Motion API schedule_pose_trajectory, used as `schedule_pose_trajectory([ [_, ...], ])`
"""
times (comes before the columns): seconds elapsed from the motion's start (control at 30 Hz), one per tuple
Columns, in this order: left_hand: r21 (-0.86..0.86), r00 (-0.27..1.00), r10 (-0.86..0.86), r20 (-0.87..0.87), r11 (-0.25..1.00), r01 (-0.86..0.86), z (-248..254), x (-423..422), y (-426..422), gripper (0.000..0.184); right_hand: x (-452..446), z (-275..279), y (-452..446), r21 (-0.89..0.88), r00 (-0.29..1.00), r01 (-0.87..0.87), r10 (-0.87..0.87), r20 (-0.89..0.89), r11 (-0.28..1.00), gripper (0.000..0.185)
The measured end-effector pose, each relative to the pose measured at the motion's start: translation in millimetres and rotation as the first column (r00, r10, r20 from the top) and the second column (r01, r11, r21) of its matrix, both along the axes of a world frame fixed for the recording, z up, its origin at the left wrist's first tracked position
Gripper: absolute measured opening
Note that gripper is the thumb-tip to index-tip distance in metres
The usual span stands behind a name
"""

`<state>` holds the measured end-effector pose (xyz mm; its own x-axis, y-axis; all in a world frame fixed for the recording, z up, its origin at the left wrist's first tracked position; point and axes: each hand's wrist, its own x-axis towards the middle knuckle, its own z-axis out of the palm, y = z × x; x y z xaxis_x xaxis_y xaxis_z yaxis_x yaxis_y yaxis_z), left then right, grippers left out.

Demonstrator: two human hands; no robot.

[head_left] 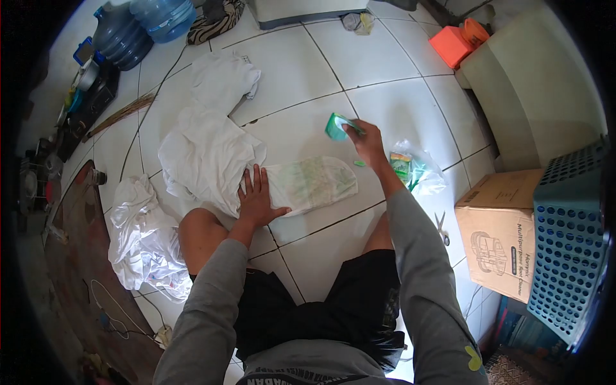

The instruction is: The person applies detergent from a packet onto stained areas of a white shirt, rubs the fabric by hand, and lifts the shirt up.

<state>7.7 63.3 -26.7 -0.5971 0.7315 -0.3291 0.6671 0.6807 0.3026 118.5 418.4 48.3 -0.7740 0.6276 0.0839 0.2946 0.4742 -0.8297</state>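
A white garment (205, 151) lies spread on the floor. Its long flat section (314, 183) reaches right and carries a pale green smear. My left hand (256, 196) lies flat on the cloth where that section begins, fingers apart. Up and to the right, my right hand (366, 141) grips a small green sachet (335, 127) above the tiles. A little green scrap (359, 163) lies just past the end of the cloth. Beside my right forearm is a clear plastic bag (420, 176) with green packets in it. Scissors (442, 228) lie on the tiles below the bag.
More white cloth (144, 237) is heaped by my left knee. To the right stand a cardboard box (497, 237) and a blue-green perforated basket (571, 237). Large blue water jugs (122, 38) stand at the upper left. A cable (138, 128) crosses the floor there.
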Motion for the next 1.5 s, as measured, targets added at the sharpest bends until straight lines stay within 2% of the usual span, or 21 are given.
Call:
schedule_pose_trajectory([
  [0.03, 0.011, 1.0, 0.004, 0.0, 1.0, -0.004, 3.3, 0.1, 4.8, 0.152, 12.6, 0.6, -6.2, 0.011, 1.0, -0.004, 0.004, 0.0, 1.0, 0.024],
  [0.1, -0.066, 0.997, 0.067, -0.039, 0.995, -0.069, 14.0, 6.3, 16.5, 0.131, 41.7, -9.2, -17.6, -0.381, 0.999, 0.01, -0.026, -0.037, 0.925, 0.027],
  [0.13, -0.06, 0.998, 0.061, -0.035, 0.996, -0.063, 17.5, 11.9, 21.1, 0.131, 56.3, -2.4, -30.7, -0.376, 0.999, 0.017, -0.032, -0.034, 0.927, 0.027],
  [0.17, 0.199, 0.985, 0.099, -0.138, 0.977, -0.07, 20.4, 20.3, 24.6, 0.114, 68.9, 11.1, -49.3, -0.401, 0.998, 0.046, -0.021, 0.067, 0.915, 0.029],
  [0.2, 0.443, 0.96, 0.167, -0.224, 0.895, -0.052, 24.5, 31.1, 26.7, 0.098, 80.5, 17.7, -66.1, -0.427, 0.986, 0.075, -0.002, 0.168, 0.901, 0.03],
  [0.27, 0.65, 0.992, 0.09, 0.094, 0.749, -0.129, 47.5, 63.7, 39.9, 0.071, 97.9, 7.2, -88.9, -0.424, 0.992, 0.005, 0.047, 0.114, 0.906, 0.03],
  [0.3, 0.579, 0.916, 0.045, 0.4, 0.762, -0.29, 68.5, 74.9, 45.9, 0.064, 101.5, 3.0, -97.9, -0.418, 0.994, -0.066, 0.097, 0.052, 0.906, 0.03],
  [0.33, 0.462, 0.746, 0.007, 0.666, 0.781, -0.42, 83.2, 85.7, 51.3, 0.056, 103.7, 3.0, -106.1, -0.42, 0.993, -0.073, 0.103, 0.049, 0.905, 0.03],
  [0.37, 0.378, 0.527, -0.004, 0.85, 0.701, -0.605, 61.3, 102.0, 55.8, 0.045, 105.9, 3.9, -112.2, -0.435, 0.986, -0.067, 0.125, 0.107, 0.898, 0.031],
  [0.43, 0.244, 0.294, -0.017, 0.956, 0.607, -0.757, 50.3, 118.1, 56.7, 0.036, 104.7, 9.6, -118.1, -0.446, 0.975, -0.06, 0.149, 0.167, 0.893, 0.031],
  [0.47, 0.244, 0.292, -0.019, 0.956, 0.605, -0.758, 46.2, 121.9, 55.8, 0.036, 103.2, 12.0, -120.2, -0.453, 0.967, -0.09, 0.186, 0.172, 0.887, 0.032],
  [0.53, 0.12, 0.168, 0.036, 0.985, 0.553, -0.824, 40.9, 130.0, 55.0, 0.031, 105.9, 10.0, -122.3, -0.461, 0.957, -0.113, 0.22, 0.187, 0.88, 0.032],
  [0.67, 0.104, 0.157, 0.05, 0.986, 0.55, -0.829, 37.1, 130.3, 57.2, 0.028, 101.7, 12.1, -122.5, -0.463, 0.941, -0.12, 0.249, 0.228, 0.878, 0.033],
  [0.73, 0.009, 0.061, 0.078, 0.995, 0.541, -0.841, 36.1, 129.5, 58.6, 0.027, 102.0, 8.4, -121.4, -0.433, 0.927, -0.108, 0.247, 0.28, 0.895, 0.033],
  [0.87, -0.02, 0.037, 0.094, 0.995, 0.539, -0.842, 28.0, 125.6, 62.5, 0.028, 104.2, -11.2, -118.3, -0.438, 0.91, -0.065, 0.233, 0.343, 0.897, 0.039],
  [1.03, 0.07, 0.128, 0.062, 0.99, 0.567, -0.821, 25.9, 119.2, 65.2, 0.024, 103.5, -10.1, -120.5, -0.528, 0.913, 0.066, 0.163, 0.374, 0.847, 0.04],
  [1.1, 0.082, 0.153, 0.068, 0.986, 0.599, -0.797, 23.7, 116.8, 65.6, 0.024, 103.1, -14.5, -118.7, -0.365, 0.93, -0.043, 0.171, 0.325, 0.93, 0.037],
  [1.2, 0.058, 0.163, 0.103, 0.981, 0.651, -0.757, 26.7, 116.6, 63.9, 0.023, 101.5, -2.3, -114.0, -0.364, 0.95, -0.1, 0.198, 0.242, 0.926, 0.037],
  [1.23, 0.025, 0.15, 0.129, 0.98, 0.67, -0.742, 31.2, 116.4, 64.3, 0.023, 100.3, 2.2, -112.9, -0.365, 0.949, -0.102, 0.201, 0.242, 0.925, 0.037],
  [1.3, 0.018, 0.113, 0.106, 0.988, 0.645, -0.764, 26.2, 119.8, 66.2, 0.023, 99.4, 6.9, -111.8, -0.298, 0.907, -0.089, 0.201, 0.37, 0.95, 0.035],
  [1.5, -0.011, 0.06, 0.087, 0.994, 0.646, -0.763, 11.1, 121.0, 68.9, 0.025, 96.9, -15.6, -110.9, -0.226, 0.922, -0.042, 0.125, 0.367, 0.973, 0.036],
])
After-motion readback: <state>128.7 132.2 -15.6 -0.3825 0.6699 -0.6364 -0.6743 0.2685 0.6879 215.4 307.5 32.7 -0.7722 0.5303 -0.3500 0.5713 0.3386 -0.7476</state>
